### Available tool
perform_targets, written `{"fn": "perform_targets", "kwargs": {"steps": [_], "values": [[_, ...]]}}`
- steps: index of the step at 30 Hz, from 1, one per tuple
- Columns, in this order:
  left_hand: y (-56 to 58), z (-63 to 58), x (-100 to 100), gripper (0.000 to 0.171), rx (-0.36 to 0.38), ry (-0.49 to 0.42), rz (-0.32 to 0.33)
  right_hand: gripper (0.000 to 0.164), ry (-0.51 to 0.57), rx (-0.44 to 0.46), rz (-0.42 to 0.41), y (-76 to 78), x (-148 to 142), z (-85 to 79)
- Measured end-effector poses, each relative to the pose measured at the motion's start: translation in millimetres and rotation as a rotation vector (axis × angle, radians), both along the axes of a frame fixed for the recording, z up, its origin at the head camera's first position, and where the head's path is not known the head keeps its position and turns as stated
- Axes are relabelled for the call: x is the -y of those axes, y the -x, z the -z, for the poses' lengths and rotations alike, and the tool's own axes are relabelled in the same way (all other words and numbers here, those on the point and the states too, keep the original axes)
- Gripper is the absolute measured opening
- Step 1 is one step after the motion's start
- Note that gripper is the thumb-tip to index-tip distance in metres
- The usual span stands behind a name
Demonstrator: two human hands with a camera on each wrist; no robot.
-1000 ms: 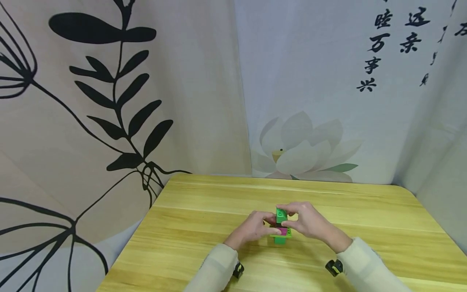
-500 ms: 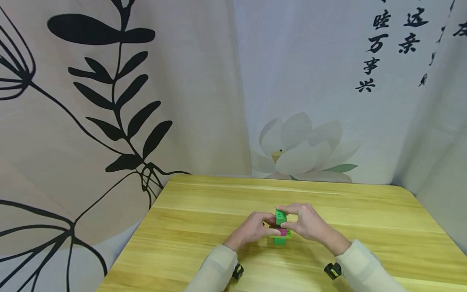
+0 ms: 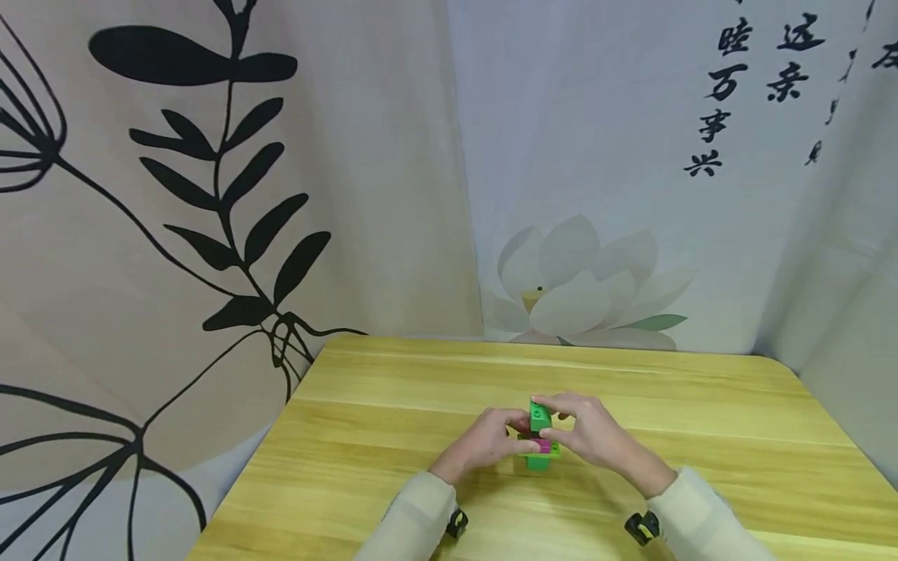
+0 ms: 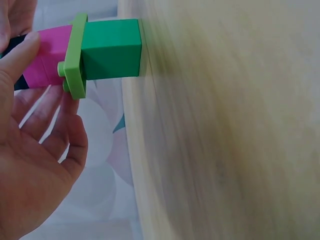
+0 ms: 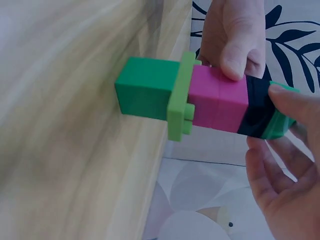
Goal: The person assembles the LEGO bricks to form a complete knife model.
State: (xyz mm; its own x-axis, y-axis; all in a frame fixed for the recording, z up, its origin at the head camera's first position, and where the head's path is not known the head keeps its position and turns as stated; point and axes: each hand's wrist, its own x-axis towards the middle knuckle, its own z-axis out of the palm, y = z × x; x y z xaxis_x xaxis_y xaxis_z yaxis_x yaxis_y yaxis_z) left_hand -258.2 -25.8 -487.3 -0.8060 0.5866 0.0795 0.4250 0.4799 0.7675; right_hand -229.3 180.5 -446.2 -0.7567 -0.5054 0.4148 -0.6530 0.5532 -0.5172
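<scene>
An upright stack of toy building bricks stands on the wooden table. Its bottom is a dark green brick (image 5: 145, 89), topped by a lime green plate (image 5: 178, 102) with studs showing at one side. Magenta bricks (image 5: 212, 102) sit above the plate, then a black brick (image 5: 256, 107) and a green brick (image 3: 540, 418) with a slanted side. My left hand (image 3: 480, 442) grips the magenta part between thumb and fingers. From the other side, my right hand (image 3: 595, 432) pinches the green top brick, its thumb near the black one. Fingers hide part of the upper stack.
The wooden table (image 3: 393, 389) reaches back to a printed curtain (image 3: 393, 195) with black leaves, a pale flower and writing. Small black devices (image 3: 641, 528) sit at both wrists, by the light sleeves (image 3: 414, 510).
My right hand and the green top brick have come down very slightly. My left hand and the base of the stack look almost unmoved.
</scene>
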Motion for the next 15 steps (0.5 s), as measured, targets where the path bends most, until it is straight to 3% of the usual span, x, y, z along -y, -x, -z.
{"fn": "perform_targets", "kwargs": {"steps": [7,15], "values": [[-2.1,-3.7,-1,0.021,-0.010,0.014,0.005,0.049,0.095,0.072,0.015,-2.8,0,11.0],[-4.2,2.5,2,0.027,0.014,0.107,-0.031,0.051,0.094,0.179,0.039,-5.2,-8,26.6]]}}
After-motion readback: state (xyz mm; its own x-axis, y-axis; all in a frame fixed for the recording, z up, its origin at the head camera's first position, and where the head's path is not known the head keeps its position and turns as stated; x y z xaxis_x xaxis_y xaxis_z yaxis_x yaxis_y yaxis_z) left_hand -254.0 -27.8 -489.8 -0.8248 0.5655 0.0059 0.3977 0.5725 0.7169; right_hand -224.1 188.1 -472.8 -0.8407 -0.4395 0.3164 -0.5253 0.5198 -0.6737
